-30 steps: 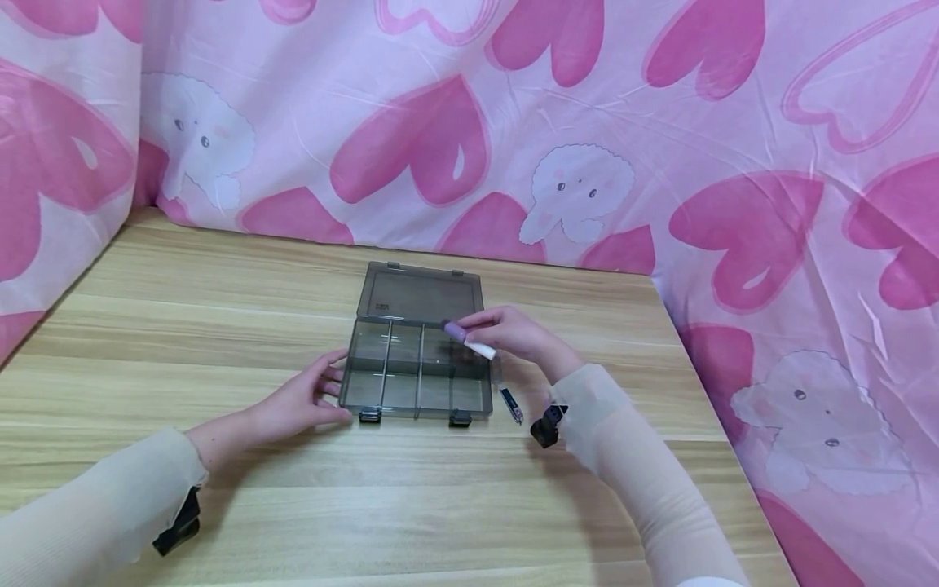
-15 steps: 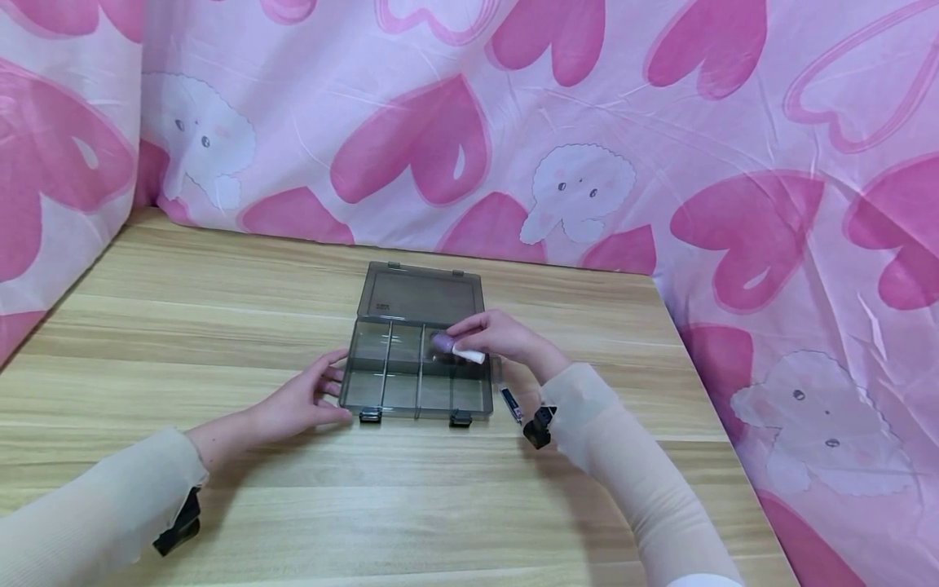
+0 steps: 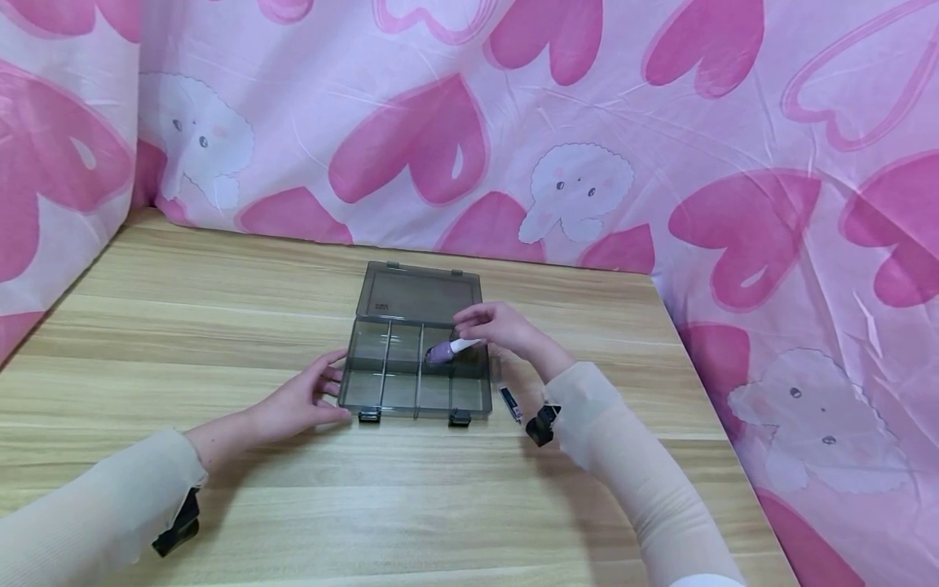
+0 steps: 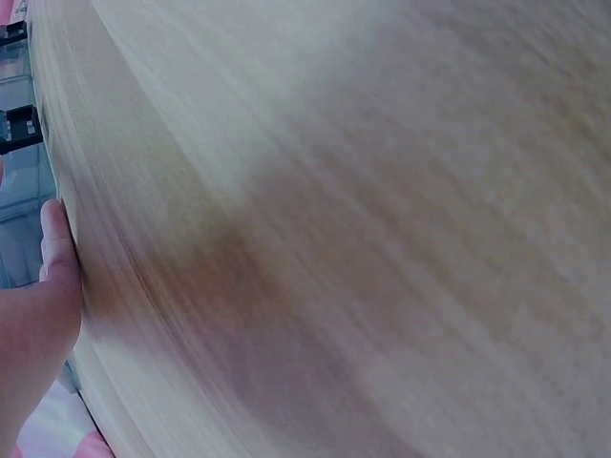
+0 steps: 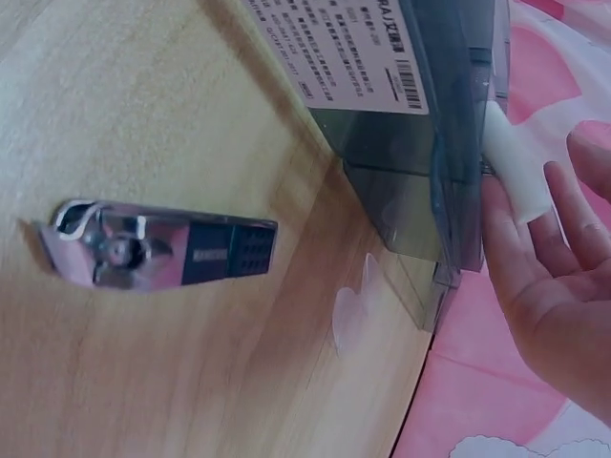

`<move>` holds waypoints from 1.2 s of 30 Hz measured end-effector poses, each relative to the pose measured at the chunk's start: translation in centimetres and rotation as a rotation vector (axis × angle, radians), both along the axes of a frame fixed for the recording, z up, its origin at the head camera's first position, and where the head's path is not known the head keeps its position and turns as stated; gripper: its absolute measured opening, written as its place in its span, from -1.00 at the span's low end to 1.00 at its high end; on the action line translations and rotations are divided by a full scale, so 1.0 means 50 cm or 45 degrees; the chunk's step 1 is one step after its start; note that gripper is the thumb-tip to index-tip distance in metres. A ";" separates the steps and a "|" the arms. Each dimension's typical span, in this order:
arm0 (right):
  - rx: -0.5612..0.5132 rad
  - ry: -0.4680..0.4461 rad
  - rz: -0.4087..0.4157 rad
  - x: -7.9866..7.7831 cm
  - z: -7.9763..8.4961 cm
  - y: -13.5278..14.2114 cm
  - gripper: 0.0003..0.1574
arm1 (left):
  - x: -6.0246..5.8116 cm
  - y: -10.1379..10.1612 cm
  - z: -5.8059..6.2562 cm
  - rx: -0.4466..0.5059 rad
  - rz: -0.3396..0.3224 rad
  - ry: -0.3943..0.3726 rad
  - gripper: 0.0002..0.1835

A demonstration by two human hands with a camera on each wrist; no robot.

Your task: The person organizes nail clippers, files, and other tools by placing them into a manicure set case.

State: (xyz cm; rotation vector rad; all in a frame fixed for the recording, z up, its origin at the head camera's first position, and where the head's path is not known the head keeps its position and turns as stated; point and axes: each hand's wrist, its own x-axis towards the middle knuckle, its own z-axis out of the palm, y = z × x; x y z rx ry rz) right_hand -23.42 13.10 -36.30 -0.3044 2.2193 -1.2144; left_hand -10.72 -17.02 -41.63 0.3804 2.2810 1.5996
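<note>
The wood-grain bench (image 3: 352,505) carries an open, smoky-grey, divided case (image 3: 401,389); nail clippers (image 5: 162,246) lie near its right-hand side.

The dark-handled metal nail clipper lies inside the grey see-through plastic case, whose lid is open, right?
No: the nail clipper lies on the wood-grain table, outside the case, as the right wrist view shows. The lid is indeed open.

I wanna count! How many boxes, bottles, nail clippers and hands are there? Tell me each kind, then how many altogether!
Smoky-grey see-through plastic box: 1
Small purple bottle with a long white cap: 1
Silver-and-dark metal nail clipper: 1
Hands: 2, one left hand and one right hand
Total: 5
</note>
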 end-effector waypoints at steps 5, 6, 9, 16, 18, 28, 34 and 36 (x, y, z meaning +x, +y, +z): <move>0.069 0.058 0.080 0.008 0.001 0.002 -0.58 | 0.001 0.002 0.003 0.005 -0.003 0.004 0.01; 0.075 0.067 0.100 0.010 0.001 0.001 -0.58 | 0.001 0.002 0.004 0.004 -0.001 0.003 0.01; 0.039 0.069 0.111 0.012 0.006 0.003 -0.55 | 0.001 0.003 0.005 0.006 -0.005 -0.003 0.02; -0.139 0.020 -0.016 0.015 0.029 0.031 -0.47 | -0.001 0.005 0.004 0.005 -0.010 -0.009 0.04; -0.127 0.045 -0.045 0.018 0.030 0.048 -0.46 | -0.001 0.005 0.004 0.000 -0.008 -0.010 0.04; -0.129 0.079 -0.178 0.045 0.012 0.141 -0.44 | -0.002 0.003 0.003 -0.031 -0.008 0.002 0.04; -0.104 0.114 -0.215 0.055 -0.003 0.173 -0.45 | -0.001 0.003 0.004 -0.036 -0.002 0.012 0.03; -0.076 0.143 -0.226 0.054 -0.011 0.177 -0.47 | -0.001 0.004 0.003 -0.034 -0.003 0.015 0.03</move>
